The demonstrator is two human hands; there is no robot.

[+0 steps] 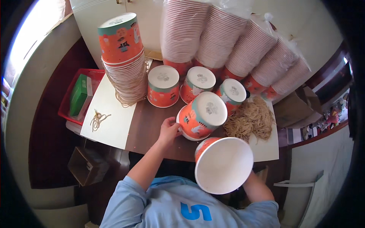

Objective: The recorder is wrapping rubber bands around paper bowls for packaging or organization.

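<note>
My left hand [168, 131] grips the lower rim of an upturned orange and green paper bucket [194, 119] with a white base, at the front of the table. Its thumb and fingers are closed on the rim. A second paper bucket [224, 165] is held up past the table's near edge, its white inside facing me. My right forearm [259, 187] runs behind this bucket, which hides the right hand and its fingers. Behind the left hand's bucket stand more upturned buckets: one on the left [163, 87], one in the middle [197, 83] and one on the right [232, 91].
A tall bucket stack [123, 68] draped with rubber bands stands at the back left. Several plastic-wrapped bucket stacks [184, 34] line the back. A heap of tan rubber bands [251, 119] lies right; a few bands [99, 119] lie left. A red crate [64, 104] sits beyond the left edge.
</note>
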